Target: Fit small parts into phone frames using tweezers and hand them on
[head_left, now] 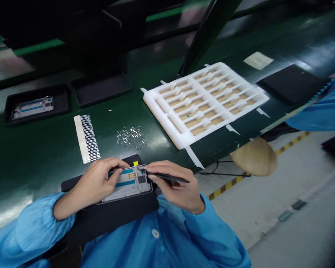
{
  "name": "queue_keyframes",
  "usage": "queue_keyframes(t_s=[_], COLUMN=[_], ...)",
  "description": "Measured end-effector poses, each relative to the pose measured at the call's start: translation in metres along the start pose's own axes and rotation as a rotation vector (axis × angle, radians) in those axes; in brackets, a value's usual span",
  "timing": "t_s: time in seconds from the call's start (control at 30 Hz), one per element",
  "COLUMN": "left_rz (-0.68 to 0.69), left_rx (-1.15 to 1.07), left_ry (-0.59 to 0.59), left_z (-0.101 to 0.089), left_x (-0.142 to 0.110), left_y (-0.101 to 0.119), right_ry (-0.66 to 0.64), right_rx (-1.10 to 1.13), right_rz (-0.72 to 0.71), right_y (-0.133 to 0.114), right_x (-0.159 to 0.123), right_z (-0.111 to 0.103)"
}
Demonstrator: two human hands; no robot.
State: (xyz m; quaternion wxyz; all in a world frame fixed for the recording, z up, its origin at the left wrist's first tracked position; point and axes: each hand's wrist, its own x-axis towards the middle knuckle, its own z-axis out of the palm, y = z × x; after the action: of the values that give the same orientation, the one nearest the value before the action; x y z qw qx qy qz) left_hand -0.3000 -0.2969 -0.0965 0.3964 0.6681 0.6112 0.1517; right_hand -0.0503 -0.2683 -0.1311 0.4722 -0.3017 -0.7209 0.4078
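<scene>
Silver phone frame (118, 191): lies by right edge of black pad (125, 213); judged light, stiff, best edge-held.
Left hand (98, 179): phone frame is grasped.
Right hand (182, 187): black tweezers (171, 177) are pinched.

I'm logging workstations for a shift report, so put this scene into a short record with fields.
Left hand: fingers and thumb on a phone frame, near its far edge
Right hand: holds a slim black tool, likely tweezers, tip at the frame's right end
Under the frame: black pad
On the green bench: pile of small metal parts; pale strip with a row of thin pieces
Right of the pile: white slotted foam tray
Far left: black tray holding another phone frame
</scene>
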Motion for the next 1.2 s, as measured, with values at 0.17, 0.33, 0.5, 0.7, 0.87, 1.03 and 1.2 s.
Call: queue_keyframes(t_s=[0.17,0.33,0.5,0.7,0.87,1.03,1.2], left_rz=[-0.007,0.018,0.090,0.136,0.086,0.064,0.069], left_rx=[0.001,0.018,0.028,0.047,0.077,0.112,0.095], left_ry=[0.006,0.001,-0.015,-0.082,-0.128,-0.109,-0.148], left_z=[0.000,0.000,-0.004,-0.011,-0.016,-0.021,-0.020], left_x=[-0.001,0.000,-0.001,-0.013,-0.015,-0.006,-0.003], left_y=[-0.003,-0.006,-0.005,0.005,0.007,-0.002,-0.006], right_ry=[0.117,0.188,0.052,-0.358,-0.417,-0.368,-0.338], right_rx=[-0.210,-0.311,-0.258,-0.161,0.156,0.351,0.426], right_rz=[0.150,0.067,-0.045,-0.011,0.560,1.091,1.113], right_y=[0.017,0.018,0.003,0.003,-0.005,0.001,0.000], right_x=[-0.007,-0.011,-0.007,0.003,0.017,0.022,0.019], right_z=[-0.017,-0.023,-0.012,0.004,0.001,-0.003,-0.005])
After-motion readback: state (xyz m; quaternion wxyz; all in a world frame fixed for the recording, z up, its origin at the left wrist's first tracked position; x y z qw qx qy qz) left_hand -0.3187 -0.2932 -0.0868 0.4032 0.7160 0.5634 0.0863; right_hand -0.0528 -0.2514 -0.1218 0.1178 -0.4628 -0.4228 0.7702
